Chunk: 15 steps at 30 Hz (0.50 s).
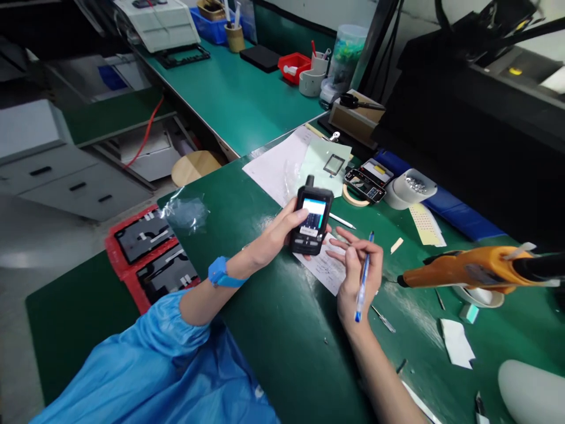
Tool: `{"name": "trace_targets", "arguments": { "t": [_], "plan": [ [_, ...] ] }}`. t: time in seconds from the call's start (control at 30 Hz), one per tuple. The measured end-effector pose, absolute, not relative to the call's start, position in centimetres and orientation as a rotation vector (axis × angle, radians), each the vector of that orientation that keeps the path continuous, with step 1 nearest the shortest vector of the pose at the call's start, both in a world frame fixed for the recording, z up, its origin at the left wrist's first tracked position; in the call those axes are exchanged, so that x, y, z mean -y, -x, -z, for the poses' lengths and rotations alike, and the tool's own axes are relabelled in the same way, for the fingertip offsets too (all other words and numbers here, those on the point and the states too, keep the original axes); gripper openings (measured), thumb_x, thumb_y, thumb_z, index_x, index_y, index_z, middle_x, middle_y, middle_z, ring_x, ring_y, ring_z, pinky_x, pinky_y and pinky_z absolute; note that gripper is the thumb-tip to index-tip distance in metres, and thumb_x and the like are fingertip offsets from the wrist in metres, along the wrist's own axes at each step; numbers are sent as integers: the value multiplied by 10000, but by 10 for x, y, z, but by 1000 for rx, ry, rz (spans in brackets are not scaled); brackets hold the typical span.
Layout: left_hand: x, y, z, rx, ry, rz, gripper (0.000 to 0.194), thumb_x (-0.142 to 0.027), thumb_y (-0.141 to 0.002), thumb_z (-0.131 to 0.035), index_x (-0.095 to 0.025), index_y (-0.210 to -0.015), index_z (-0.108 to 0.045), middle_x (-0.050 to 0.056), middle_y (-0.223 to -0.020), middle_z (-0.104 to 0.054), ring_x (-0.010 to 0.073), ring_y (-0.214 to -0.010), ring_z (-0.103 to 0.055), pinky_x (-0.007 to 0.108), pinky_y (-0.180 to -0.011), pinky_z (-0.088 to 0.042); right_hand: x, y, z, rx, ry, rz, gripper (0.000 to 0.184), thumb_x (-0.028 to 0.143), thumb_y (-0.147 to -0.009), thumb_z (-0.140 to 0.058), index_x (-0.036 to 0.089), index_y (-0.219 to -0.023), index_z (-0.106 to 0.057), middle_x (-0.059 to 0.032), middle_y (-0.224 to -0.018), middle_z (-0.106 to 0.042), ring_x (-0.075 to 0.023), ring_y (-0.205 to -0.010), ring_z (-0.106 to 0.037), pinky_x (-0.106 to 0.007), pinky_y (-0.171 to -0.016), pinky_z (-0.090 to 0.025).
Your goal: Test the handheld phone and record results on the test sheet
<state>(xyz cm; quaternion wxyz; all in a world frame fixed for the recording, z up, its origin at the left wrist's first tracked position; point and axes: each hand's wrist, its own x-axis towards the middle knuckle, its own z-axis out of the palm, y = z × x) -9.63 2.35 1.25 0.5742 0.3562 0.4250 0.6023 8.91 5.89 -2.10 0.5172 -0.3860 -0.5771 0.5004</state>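
Note:
My left hand (281,232), with a blue band (224,272) at the wrist, is closed around a black handheld radio phone (311,244) with a stubby antenna. Its screen is lit, and my left thumb lies on it. My right hand (362,265) has a blue pen (362,285) tucked between its fingers and the thumb side. Those right fingertips point toward the phone's lower right edge; whether they touch it I cannot tell. Below both hands lies a sheet of paper with handwriting (329,270), partly covered.
An orange electric screwdriver (468,268) juts in from the right. Behind the hands are an opened device (368,179), a tape roll (354,197) and a white cup of small parts (408,188). A red tray (128,277) with dark panels and a clear plastic bag (188,212) lie at left.

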Motion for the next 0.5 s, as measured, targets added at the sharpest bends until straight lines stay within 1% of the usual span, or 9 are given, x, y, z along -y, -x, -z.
{"name": "trace_targets", "arguments": {
  "t": [0.1, 0.17, 0.23, 0.27, 0.3, 0.33, 0.37, 0.43, 0.5],
  "plan": [
    [16, 82, 0, -1028, -765, -1358, 806, -671, -1025, -708, -278, -1693, -489, 133, -1315, -793, 259, -864, -805, 317, -604, -686, -31, -93, 29, 1364, 833, -1388, 374, 542, -1045, -749, 294, -1026, -469, -159, -1381, -818, -306, -1176, -837, -481, -920, -701],
    [46, 71, 14, -1027, -738, -1310, 808, -670, -1022, -716, -282, -1698, -502, 148, -1383, -770, 251, -859, -790, 308, -599, -672, -13, -95, 36, 1324, 813, -1456, 406, 549, -1023, -777, 297, -1015, -459, -150, -1371, -819, -312, -1218, -829, -462, -927, -696],
    [75, 61, 30, -1103, -741, -1353, 738, -650, -1049, -684, -279, -1672, -545, 148, -1422, -758, 251, -881, -779, 302, -606, -656, 4, -96, 40, 1327, 787, -1502, 411, 552, -1020, -782, 301, -1025, -456, -138, -1367, -817, -302, -1233, -826, -416, -892, -692],
    [88, 57, 38, -1168, -757, -1361, 693, -618, -1066, -679, -279, -1659, -565, 146, -1474, -740, 283, -1001, -791, 327, -699, -683, 11, -96, 41, 1355, 766, -1522, 406, 545, -1026, -778, 303, -1032, -452, -139, -1383, -810, -296, -1239, -823, -398, -878, -690],
    [101, 54, 45, -1251, -760, -1369, 675, -580, -1077, -683, -280, -1670, -561, 141, -1536, -716, 327, -1174, -778, 375, -873, -697, 17, -97, 41, 1399, 742, -1545, 399, 529, -1030, -774, 304, -1039, -445, -145, -1415, -795, -291, -1252, -818, -386, -875, -688],
    [111, 52, 52, -1313, -777, -1407, 698, -577, -1058, -712, -274, -1669, -563, 139, -1548, -715, 366, -1299, -743, 411, -998, -676, 21, -98, 40, 1451, 721, -1565, 391, 505, -1033, -772, 304, -1044, -437, -158, -1451, -776, -288, -1260, -813, -377, -868, -686],
    [120, 52, 57, -1354, -778, -1438, 710, -592, -1044, -722, -266, -1657, -573, 140, -1571, -705, 402, -1404, -693, 448, -1082, -647, 25, -98, 40, 1504, 707, -1584, 376, 476, -1036, -766, 304, -1049, -431, -172, -1485, -755, -284, -1257, -810, -371, -858, -683],
    [130, 52, 64, -1401, -775, -1450, 692, -608, -1042, -711, -260, -1628, -592, 137, -1567, -715, 419, -1444, -670, 480, -1134, -618, 28, -99, 39, 1592, 697, -1624, 327, 411, -1051, -730, 304, -1050, -422, -190, -1524, -725, -261, -1165, -817, -363, -812, -673],
    [132, 54, 65, -1437, -772, -1444, 655, -606, -1061, -681, -264, -1613, -595, 127, -1523, -741, 394, -1361, -722, 485, -1116, -622, 27, -99, 40, 1638, 696, -1640, 266, 359, -1073, -671, 305, -1043, -412, -183, -1519, -725, -219, -1002, -799, -371, -787, -656]
  ]
}}
